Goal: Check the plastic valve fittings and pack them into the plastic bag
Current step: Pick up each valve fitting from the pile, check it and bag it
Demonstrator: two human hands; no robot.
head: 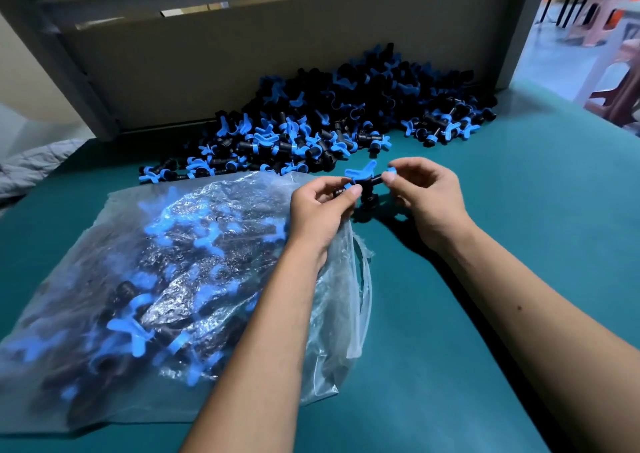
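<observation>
One black valve fitting (363,184) with a blue winged handle is held between both hands just above the green table. My left hand (320,206) pinches its left end with thumb and fingers. Its right end, with a blue ring, is pinched by my right hand (424,194). A clear plastic bag (166,279) lies flat at the left, partly filled with several black and blue fittings; its open mouth is under my left wrist. A large heap of loose fittings (329,123) lies behind my hands against the back panel.
A grey-beige panel (277,47) stands upright along the table's far edge, with a metal frame post (69,71) at the left. The green table surface (519,210) stretches to the right. Pink plastic stools (595,19) stand on the floor at the far right.
</observation>
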